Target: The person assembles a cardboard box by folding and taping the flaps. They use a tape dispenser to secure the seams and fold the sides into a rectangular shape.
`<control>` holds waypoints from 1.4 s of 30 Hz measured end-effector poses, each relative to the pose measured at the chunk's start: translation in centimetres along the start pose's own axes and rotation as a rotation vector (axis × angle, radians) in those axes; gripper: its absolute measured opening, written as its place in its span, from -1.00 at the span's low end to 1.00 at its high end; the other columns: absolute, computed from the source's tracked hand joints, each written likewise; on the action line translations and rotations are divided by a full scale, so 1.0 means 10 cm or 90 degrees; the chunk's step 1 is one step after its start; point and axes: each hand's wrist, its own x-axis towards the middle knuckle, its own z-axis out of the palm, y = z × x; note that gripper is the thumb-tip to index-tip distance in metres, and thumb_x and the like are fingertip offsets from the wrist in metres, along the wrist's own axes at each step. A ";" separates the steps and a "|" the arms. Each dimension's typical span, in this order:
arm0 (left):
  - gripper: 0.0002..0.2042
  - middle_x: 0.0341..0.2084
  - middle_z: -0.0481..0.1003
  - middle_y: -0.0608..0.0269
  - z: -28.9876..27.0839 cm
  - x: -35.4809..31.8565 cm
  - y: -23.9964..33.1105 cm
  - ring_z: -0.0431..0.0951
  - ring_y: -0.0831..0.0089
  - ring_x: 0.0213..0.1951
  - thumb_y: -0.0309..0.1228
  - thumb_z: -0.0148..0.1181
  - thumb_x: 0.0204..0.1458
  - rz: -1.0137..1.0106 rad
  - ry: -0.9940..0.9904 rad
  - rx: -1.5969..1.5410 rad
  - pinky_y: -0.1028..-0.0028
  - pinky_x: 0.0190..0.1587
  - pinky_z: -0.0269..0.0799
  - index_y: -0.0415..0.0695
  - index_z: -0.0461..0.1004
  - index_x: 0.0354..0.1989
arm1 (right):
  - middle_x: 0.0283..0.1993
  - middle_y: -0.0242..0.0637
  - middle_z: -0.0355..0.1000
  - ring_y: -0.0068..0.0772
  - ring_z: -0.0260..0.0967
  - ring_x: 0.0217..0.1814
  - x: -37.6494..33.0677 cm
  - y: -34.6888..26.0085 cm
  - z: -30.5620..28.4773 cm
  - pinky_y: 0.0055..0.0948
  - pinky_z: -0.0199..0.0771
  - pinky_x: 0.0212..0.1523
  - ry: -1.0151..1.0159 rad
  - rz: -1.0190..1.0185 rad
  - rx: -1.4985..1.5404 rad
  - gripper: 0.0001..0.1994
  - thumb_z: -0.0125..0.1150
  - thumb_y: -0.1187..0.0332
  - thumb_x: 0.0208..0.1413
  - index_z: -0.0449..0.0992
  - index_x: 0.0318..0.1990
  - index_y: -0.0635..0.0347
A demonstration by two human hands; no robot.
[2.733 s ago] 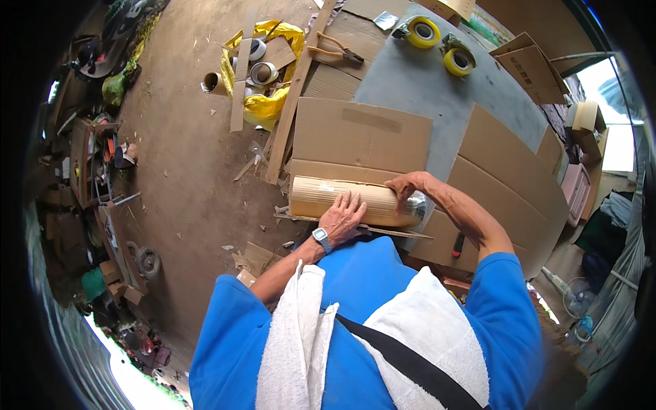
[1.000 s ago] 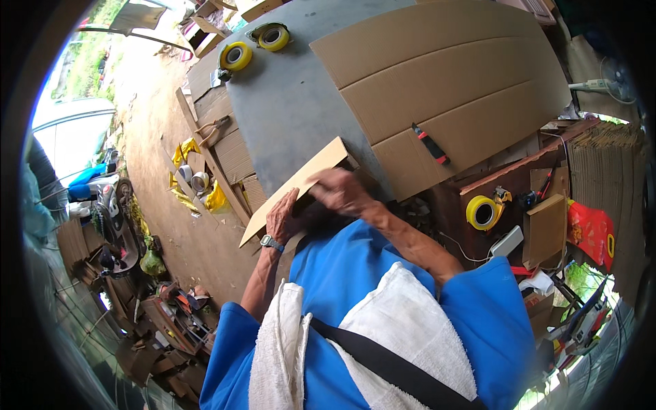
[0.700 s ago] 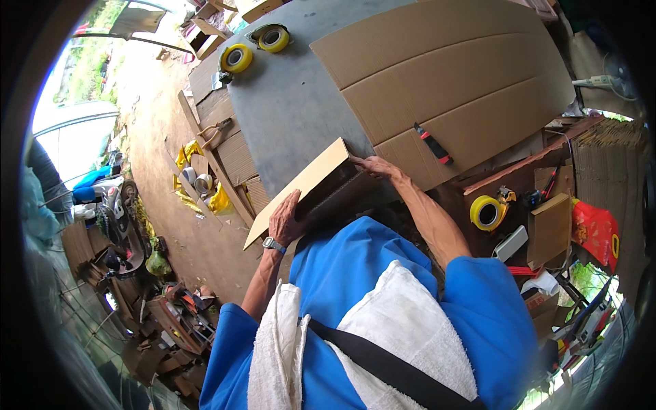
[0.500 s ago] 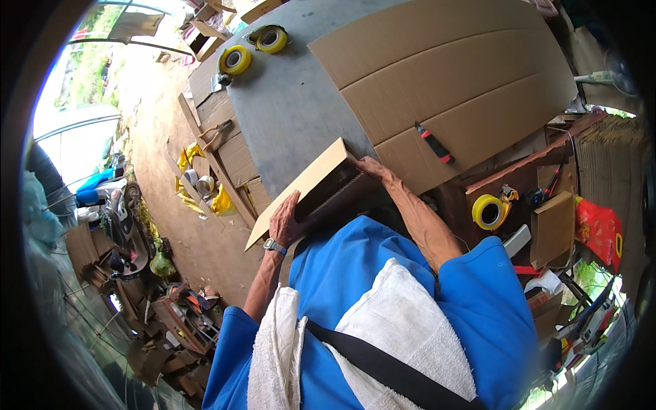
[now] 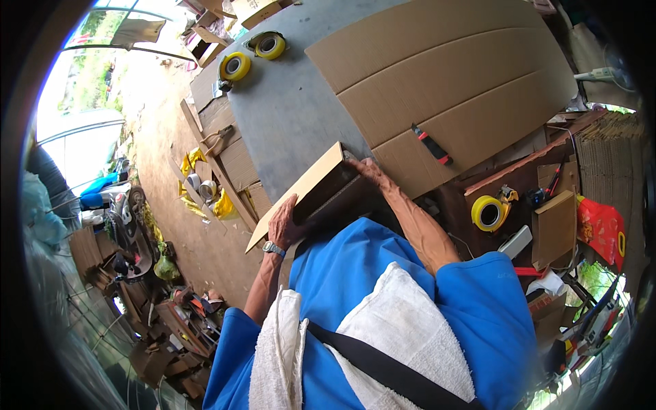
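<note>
I have the left hand [image 5: 281, 222] clasping the folded cardboard [image 5: 305, 184], which slants up to the right hand [image 5: 370, 173], whose grip I can't tell; this looks like steadying, calling for even pressure next.

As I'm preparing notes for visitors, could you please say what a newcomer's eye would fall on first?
Probably the blue shirt with a white towel, filling the lower middle. Above it, the left hand and right hand are at a tan cardboard piece. Two yellow tape rolls stand out on the grey table, upper left, and a red-trimmed cutter on the broad sheet.
</note>
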 end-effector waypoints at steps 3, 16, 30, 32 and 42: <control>-0.12 0.16 0.44 -0.09 0.06 -0.06 -0.04 0.46 0.05 0.18 0.02 0.46 -0.17 -0.020 -0.001 -0.011 0.19 0.22 0.39 -0.17 0.26 0.32 | -0.37 -0.22 0.53 -0.40 0.46 -0.27 -0.49 -0.54 0.09 -0.31 0.42 -0.24 0.047 -0.014 -0.061 -0.26 0.23 -0.36 -0.01 0.64 -0.32 0.35; -0.40 0.21 0.42 0.04 0.10 0.01 -0.36 0.43 0.14 0.24 -0.54 0.19 0.03 0.045 0.054 0.000 0.26 0.26 0.39 -0.02 0.30 0.32 | -0.10 0.36 0.46 0.33 0.42 0.03 0.23 0.63 0.69 0.01 0.35 0.07 0.383 -0.057 -0.038 -0.24 -0.44 -0.14 0.39 0.51 -0.12 0.50; -0.41 0.23 0.41 0.04 0.12 0.09 -0.28 0.41 0.13 0.26 -0.44 0.28 0.07 -0.029 0.050 -0.026 0.25 0.23 0.39 0.00 0.31 0.33 | -0.12 -0.06 0.50 -0.09 0.44 -0.01 -2.25 0.42 -0.86 -0.22 0.41 0.06 0.788 -0.305 -0.127 -0.78 0.16 0.33 0.19 0.53 -0.13 0.30; -0.42 0.19 0.45 0.07 0.06 0.10 -0.28 0.46 0.16 0.21 -0.39 0.31 0.06 -0.033 0.049 -0.029 0.26 0.19 0.42 0.01 0.34 0.31 | 0.03 0.04 0.41 0.02 0.37 0.08 -2.74 0.79 -1.43 -0.20 0.36 0.16 0.964 -0.090 -0.377 -0.58 0.25 0.31 0.12 0.38 0.08 0.33; -0.38 0.21 0.44 0.13 0.10 0.09 -0.46 0.45 0.14 0.21 -0.24 0.34 0.03 -0.013 0.065 -0.028 0.22 0.14 0.45 0.12 0.32 0.32 | 0.11 0.19 0.42 0.23 0.36 0.19 -2.86 1.18 -2.14 0.00 0.36 0.20 0.868 0.252 -0.390 -0.39 0.28 0.10 -0.04 0.43 0.09 0.40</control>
